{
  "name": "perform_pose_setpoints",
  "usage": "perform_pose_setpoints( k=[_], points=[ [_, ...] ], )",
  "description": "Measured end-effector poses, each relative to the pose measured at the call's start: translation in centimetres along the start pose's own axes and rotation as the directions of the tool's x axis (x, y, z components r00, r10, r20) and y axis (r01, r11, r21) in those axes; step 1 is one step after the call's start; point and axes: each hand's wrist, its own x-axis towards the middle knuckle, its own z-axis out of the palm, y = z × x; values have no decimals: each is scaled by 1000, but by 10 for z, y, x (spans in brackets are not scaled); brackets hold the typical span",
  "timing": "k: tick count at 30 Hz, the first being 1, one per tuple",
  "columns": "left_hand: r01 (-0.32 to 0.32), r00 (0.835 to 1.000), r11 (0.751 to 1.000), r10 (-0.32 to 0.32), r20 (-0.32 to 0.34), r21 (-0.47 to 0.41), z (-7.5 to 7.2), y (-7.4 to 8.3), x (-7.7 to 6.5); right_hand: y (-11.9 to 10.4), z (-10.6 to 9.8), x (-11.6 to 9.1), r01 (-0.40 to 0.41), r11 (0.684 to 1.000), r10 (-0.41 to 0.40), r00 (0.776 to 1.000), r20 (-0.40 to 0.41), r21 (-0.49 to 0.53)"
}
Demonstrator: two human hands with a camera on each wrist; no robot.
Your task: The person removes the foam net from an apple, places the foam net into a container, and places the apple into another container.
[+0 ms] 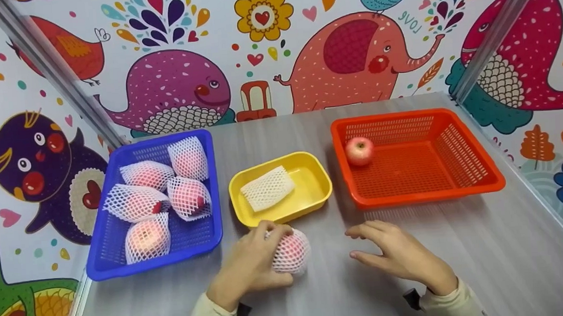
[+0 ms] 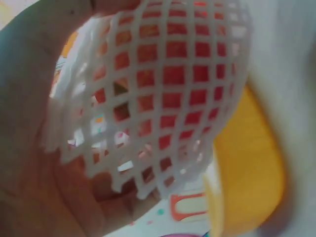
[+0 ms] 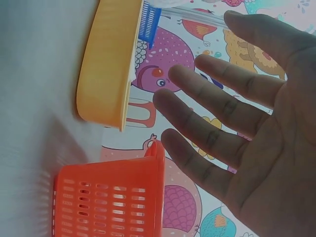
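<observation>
My left hand (image 1: 254, 261) grips an apple (image 1: 291, 251) wrapped in a white foam net, in front of the yellow tray. In the left wrist view the foam net (image 2: 163, 89) covers the red apple, its zigzag open end between thumb and fingers. My right hand (image 1: 398, 252) holds nothing, its fingers spread a little, in front of the red basket (image 1: 426, 199). In the right wrist view the fingers (image 3: 207, 123) reach out over nothing they touch. The yellow tray (image 1: 315, 185) contains an empty foam net (image 1: 267, 188). One bare apple (image 1: 360, 151) sits in the red basket's left side.
On the left stands a blue basket (image 1: 156, 267) with several net-wrapped apples (image 1: 148, 237). Patterned panels (image 1: 265, 56) close off the back and both sides of the grey table (image 1: 329, 292), with metal posts (image 1: 61, 78) at the corners.
</observation>
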Motion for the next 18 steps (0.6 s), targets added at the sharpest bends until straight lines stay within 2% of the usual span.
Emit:
perform_pose_setpoints(
  k=[5, 11, 15, 18],
  points=[
    [20, 998, 996, -16, 57, -82, 23, 2, 0, 0, 3, -2, -4, 1000, 4, 1000, 0, 10],
    [50, 996, 991, -40, 80, -125, 40, -1, -4, 2, 7, -1, 2, 1000, -2, 1000, 7, 9],
    [70, 996, 992, -64, 65, -103, 43, -4, -8, 2, 10, -1, -13, 1000, 13, 999, 38, 7],
    [59, 998, 998, -59, 29, -29, 38, -6, -10, 2, 12, -2, -29, 1000, 29, 997, 65, 3]
  ],
)
